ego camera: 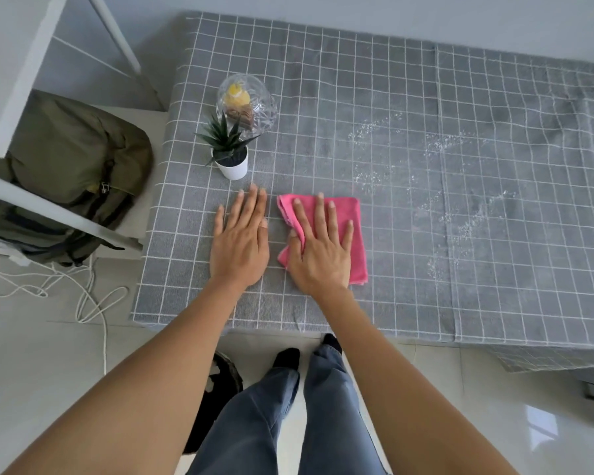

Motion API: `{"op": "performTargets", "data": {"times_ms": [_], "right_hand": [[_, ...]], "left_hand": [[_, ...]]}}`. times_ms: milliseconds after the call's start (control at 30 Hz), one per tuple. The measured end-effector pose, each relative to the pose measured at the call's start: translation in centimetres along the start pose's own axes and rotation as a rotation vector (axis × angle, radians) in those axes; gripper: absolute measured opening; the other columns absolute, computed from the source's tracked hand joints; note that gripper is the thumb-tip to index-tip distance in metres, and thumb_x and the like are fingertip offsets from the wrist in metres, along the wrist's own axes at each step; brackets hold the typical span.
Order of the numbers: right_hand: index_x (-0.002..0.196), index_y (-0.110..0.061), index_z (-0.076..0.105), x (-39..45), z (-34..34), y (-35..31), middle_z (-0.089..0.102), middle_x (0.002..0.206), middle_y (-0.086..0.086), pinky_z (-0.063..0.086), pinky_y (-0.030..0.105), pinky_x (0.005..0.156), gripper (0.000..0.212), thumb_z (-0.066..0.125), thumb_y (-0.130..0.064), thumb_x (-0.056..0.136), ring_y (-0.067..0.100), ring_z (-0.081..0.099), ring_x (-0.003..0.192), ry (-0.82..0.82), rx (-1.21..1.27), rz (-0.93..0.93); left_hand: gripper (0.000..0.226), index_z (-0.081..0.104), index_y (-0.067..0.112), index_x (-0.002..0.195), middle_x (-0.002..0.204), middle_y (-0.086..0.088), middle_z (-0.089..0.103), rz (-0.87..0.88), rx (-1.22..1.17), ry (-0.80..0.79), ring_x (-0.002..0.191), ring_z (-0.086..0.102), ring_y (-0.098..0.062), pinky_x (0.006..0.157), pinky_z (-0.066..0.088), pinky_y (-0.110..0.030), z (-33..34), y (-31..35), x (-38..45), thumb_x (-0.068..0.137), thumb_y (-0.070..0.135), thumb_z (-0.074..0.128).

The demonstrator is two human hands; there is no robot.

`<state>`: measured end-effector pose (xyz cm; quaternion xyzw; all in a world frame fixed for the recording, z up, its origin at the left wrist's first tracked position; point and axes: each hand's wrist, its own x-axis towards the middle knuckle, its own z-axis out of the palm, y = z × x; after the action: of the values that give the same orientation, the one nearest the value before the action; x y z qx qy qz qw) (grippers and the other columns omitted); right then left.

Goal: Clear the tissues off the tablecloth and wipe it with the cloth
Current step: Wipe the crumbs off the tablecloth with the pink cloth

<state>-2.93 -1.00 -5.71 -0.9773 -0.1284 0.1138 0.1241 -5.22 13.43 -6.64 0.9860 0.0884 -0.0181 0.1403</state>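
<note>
A grey tablecloth [408, 97] with a white grid covers the table. A folded pink cloth [355, 234] lies on it near the front edge. My right hand [319, 248] presses flat on the pink cloth, fingers straight and spread, with the thumb at the cloth's bunched left edge. My left hand [240, 241] lies flat on the bare tablecloth just left of the cloth, fingers straight. White specks and smears [460, 200] are scattered over the middle and right of the tablecloth. No tissues are in view.
A small potted plant [232, 156] in a white pot stands just beyond my left hand, with a glass dome [246, 104] over a yellow object behind it. A green backpack [72, 180], white frame bars and cables are at the left. My legs stand at the table's front edge.
</note>
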Motion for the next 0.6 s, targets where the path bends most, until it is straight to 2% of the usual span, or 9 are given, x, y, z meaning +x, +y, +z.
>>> {"op": "performTargets", "data": {"times_ms": [67,133,233,333,433,533,600], "right_hand": [[0.15,-0.041,-0.006,0.0,-0.4,1.7,-0.012,0.16,-0.006,-0.014,0.048,0.117,0.057,0.004,-0.045,0.095,0.013,-0.017,0.145,0.013,-0.005,-0.042],[0.149,-0.042,-0.009,0.1,-0.9,3.8,-0.013,0.16,-0.008,-0.014,0.047,0.117,0.056,0.003,-0.046,0.094,0.011,-0.019,0.144,0.028,-0.019,-0.01],[0.144,-0.041,-0.025,0.3,-1.9,8.2,-0.021,0.156,-0.004,-0.015,0.047,0.116,0.055,-0.001,-0.048,0.095,0.017,-0.021,0.144,0.038,-0.063,0.126],[0.143,-0.038,-0.023,0.3,-3.0,11.7,-0.016,0.159,-0.003,-0.009,0.049,0.118,0.054,0.005,-0.046,0.098,0.016,-0.017,0.146,0.055,-0.043,0.275],[0.149,-0.038,-0.012,0.2,-3.0,11.3,-0.012,0.161,-0.002,-0.011,0.049,0.117,0.056,0.016,-0.04,0.1,0.016,-0.014,0.147,0.077,-0.019,0.352],[0.15,-0.037,-0.014,0.3,-2.6,8.5,-0.017,0.16,0.0,-0.013,0.052,0.116,0.059,0.015,-0.041,0.098,0.019,-0.018,0.146,0.083,0.043,0.438],[0.148,-0.036,-0.021,0.1,-1.9,5.8,-0.022,0.158,0.003,-0.013,0.054,0.115,0.06,0.007,-0.045,0.096,0.023,-0.021,0.145,0.063,0.0,0.39]], "left_hand": [[0.052,0.002,0.023,0.153,0.161,0.008,-0.002,-0.001,-0.004,-0.005,0.148,-0.005,-0.011,0.121,-0.003,-0.042,0.0,-0.1,0.0,0.103,0.03,0.013],[0.052,0.0,0.024,0.153,0.161,0.008,-0.002,-0.003,-0.005,-0.008,0.148,-0.005,-0.01,0.121,-0.003,-0.042,0.0,-0.1,0.0,0.103,0.03,0.012],[0.052,-0.001,0.024,0.153,0.16,0.008,-0.005,-0.005,-0.01,-0.015,0.148,-0.007,-0.011,0.121,-0.004,-0.043,0.0,-0.2,0.0,0.103,0.03,0.011],[0.052,-0.002,0.024,0.153,0.16,0.009,-0.007,-0.008,-0.002,-0.016,0.147,-0.008,-0.011,0.121,-0.004,-0.043,0.0,-0.2,0.0,0.103,0.031,0.01],[0.052,-0.004,0.024,0.152,0.159,0.009,-0.008,-0.018,0.005,-0.014,0.147,-0.008,-0.011,0.121,-0.003,-0.043,0.1,-0.2,0.1,0.102,0.032,0.008],[0.053,-0.005,0.024,0.152,0.159,0.009,-0.009,-0.016,0.011,-0.011,0.148,-0.008,-0.012,0.121,-0.002,-0.044,0.2,-0.2,0.2,0.101,0.033,0.005],[0.053,-0.004,0.024,0.152,0.159,0.009,-0.008,-0.015,0.009,-0.01,0.148,-0.007,-0.012,0.121,-0.001,-0.045,0.2,-0.1,0.2,0.101,0.033,0.005]]}}
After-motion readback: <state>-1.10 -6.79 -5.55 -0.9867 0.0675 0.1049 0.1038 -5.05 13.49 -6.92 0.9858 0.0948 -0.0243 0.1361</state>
